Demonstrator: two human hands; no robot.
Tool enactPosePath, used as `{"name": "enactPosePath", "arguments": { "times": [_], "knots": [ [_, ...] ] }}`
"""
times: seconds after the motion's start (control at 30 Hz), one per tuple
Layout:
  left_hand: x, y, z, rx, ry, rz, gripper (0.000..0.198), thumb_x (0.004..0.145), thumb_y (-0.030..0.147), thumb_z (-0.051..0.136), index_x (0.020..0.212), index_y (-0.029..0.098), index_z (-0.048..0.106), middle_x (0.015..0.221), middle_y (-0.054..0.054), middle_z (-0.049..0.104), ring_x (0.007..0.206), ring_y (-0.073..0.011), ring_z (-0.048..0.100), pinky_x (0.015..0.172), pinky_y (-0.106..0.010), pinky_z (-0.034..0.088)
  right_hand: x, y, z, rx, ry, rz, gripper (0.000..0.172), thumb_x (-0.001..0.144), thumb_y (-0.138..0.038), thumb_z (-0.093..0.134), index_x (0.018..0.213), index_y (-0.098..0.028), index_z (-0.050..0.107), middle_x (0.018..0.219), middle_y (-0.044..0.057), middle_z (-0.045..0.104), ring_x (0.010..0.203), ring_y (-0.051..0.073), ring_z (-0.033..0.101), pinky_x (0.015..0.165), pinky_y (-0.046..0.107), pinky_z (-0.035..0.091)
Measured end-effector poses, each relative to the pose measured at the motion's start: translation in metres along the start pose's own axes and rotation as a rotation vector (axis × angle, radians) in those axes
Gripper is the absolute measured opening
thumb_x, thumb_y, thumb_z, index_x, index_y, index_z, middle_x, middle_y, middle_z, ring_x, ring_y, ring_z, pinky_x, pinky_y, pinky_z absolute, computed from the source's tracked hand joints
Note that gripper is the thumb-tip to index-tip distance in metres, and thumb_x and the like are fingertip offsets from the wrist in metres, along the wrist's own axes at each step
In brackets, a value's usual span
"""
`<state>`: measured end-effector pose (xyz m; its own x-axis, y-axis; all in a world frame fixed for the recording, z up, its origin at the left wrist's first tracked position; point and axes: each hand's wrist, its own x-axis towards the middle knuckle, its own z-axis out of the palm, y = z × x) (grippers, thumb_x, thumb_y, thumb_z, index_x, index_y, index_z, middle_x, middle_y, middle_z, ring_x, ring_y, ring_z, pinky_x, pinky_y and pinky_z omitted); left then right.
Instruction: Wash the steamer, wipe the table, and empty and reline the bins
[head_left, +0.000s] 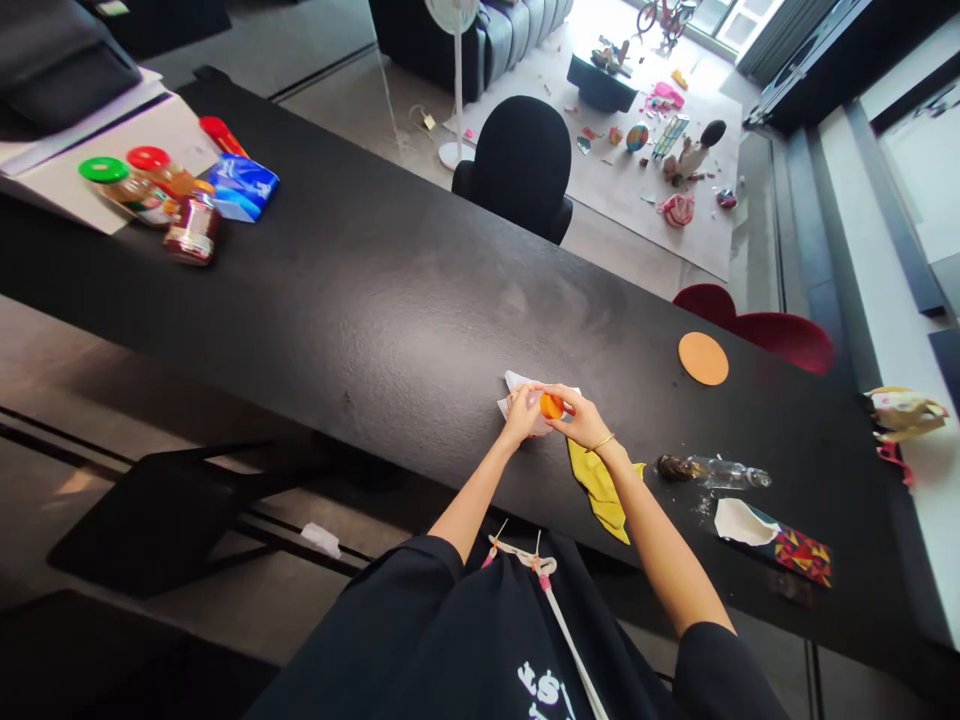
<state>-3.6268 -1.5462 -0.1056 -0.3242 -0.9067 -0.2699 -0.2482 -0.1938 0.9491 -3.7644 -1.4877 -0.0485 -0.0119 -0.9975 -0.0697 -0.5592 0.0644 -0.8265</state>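
My left hand (pixel 520 412) and my right hand (pixel 578 419) meet over the long black table (pixel 360 300). Between their fingertips is a small orange round object (pixel 552 405), pinched by both hands. Under the hands lies a white paper tissue (pixel 517 385). A yellow cloth (pixel 600 490) lies under my right wrist, hanging over the table's near edge. A thin gold bracelet circles the right wrist.
To the right lie a clear bottle on its side (pixel 712 471), a torn colourful packet (pixel 780 540) and a round cork coaster (pixel 703 358). Jars with red and green lids (pixel 157 190) and a blue packet (pixel 241 186) sit far left. A black chair (pixel 521 165) and a red chair (pixel 757 325) stand behind the table.
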Motion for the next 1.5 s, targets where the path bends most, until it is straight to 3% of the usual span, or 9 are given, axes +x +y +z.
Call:
{"name": "enactPosePath", "arguments": {
  "times": [0.2,0.37,0.5,0.6,0.77,0.97,1.13,1.3,1.5],
  "knots": [
    [-0.002,-0.014,-0.001,-0.153,-0.077,0.044,0.041,0.086,0.016,0.037,0.119,0.022,0.059,0.128,-0.004,0.058,0.129,-0.0175,0.046,0.112,-0.034,0.033,0.006,-0.004,0.003,-0.255,-0.087,-0.079,0.053,0.072,-0.010,0.056,0.123,-0.023,0.061,0.136,0.011,0.056,0.127,0.023,0.051,0.110,0.048,0.035],
    [-0.004,-0.025,-0.014,0.086,-0.261,0.159,0.071,0.074,0.021,0.055,0.143,0.025,0.038,0.150,-0.007,0.040,0.139,-0.0240,0.034,0.116,-0.042,0.024,0.019,-0.022,-0.009,-0.506,-0.274,-0.069,0.053,0.073,-0.006,0.059,0.124,-0.020,0.059,0.134,0.012,0.057,0.123,0.023,0.055,0.103,0.040,0.044],
    [-0.007,-0.027,-0.016,0.426,-0.261,0.332,0.094,0.064,0.040,0.075,0.145,0.023,0.031,0.151,-0.013,0.036,0.140,-0.0316,0.030,0.116,-0.054,0.008,0.031,-0.041,-0.006,-0.841,-0.389,0.096,0.048,0.077,-0.027,0.071,0.121,-0.011,0.059,0.116,0.018,0.066,0.106,0.028,0.065,0.091,0.037,0.050],
    [-0.008,-0.026,-0.010,0.478,-0.209,0.361,0.092,0.066,0.046,0.076,0.143,0.023,0.032,0.147,-0.014,0.042,0.138,-0.0299,0.034,0.116,-0.052,0.010,0.038,-0.053,0.006,-1.001,-0.294,0.307,0.055,0.085,-0.053,0.060,0.112,-0.004,0.063,0.101,0.023,0.069,0.097,0.031,0.068,0.083,0.036,0.051],
    [-0.010,-0.025,-0.007,0.529,-0.186,0.328,0.092,0.067,0.047,0.075,0.143,0.022,0.031,0.148,-0.018,0.039,0.138,-0.0325,0.033,0.115,-0.054,0.008,0.045,-0.060,0.001,-0.944,-0.190,0.623,0.072,0.089,-0.070,0.035,0.108,-0.009,0.069,0.101,0.023,0.070,0.100,0.032,0.068,0.084,0.038,0.050],
    [-0.011,-0.026,-0.008,0.543,-0.189,0.337,0.094,0.067,0.048,0.075,0.145,0.024,0.029,0.149,-0.015,0.038,0.139,-0.0321,0.033,0.115,-0.055,0.006,0.040,-0.058,-0.019,-0.747,-0.326,0.103,0.057,0.086,-0.047,0.059,0.135,-0.019,0.052,0.126,0.014,0.063,0.114,0.024,0.061,0.099,0.037,0.045],
    [-0.008,-0.028,-0.005,0.535,-0.196,0.355,0.096,0.065,0.048,0.077,0.145,0.023,0.030,0.148,-0.017,0.040,0.138,-0.0336,0.034,0.115,-0.056,0.004,0.041,-0.067,-0.010,-0.883,-0.290,0.475,0.046,0.092,-0.053,0.046,0.111,-0.016,0.067,0.107,0.017,0.069,0.100,0.029,0.067,0.085,0.038,0.050],
    [-0.007,-0.028,-0.005,0.570,-0.186,0.346,0.094,0.066,0.051,0.075,0.145,0.023,0.030,0.148,-0.015,0.041,0.137,-0.0326,0.035,0.116,-0.057,0.004,0.038,-0.064,-0.007,-0.899,-0.419,0.225,0.052,0.080,-0.035,0.069,0.128,-0.018,0.056,0.117,0.015,0.067,0.107,0.027,0.065,0.090,0.032,0.048],
    [-0.016,-0.029,0.005,0.592,-0.096,0.355,0.094,0.070,0.052,0.071,0.146,0.017,0.028,0.148,-0.019,0.039,0.139,-0.0335,0.032,0.116,-0.055,0.002,0.044,-0.057,0.007,-0.862,-0.159,0.614,0.061,0.095,-0.053,0.034,0.107,-0.003,0.068,0.106,0.025,0.068,0.099,0.033,0.068,0.080,0.038,0.052]
  ]
}}
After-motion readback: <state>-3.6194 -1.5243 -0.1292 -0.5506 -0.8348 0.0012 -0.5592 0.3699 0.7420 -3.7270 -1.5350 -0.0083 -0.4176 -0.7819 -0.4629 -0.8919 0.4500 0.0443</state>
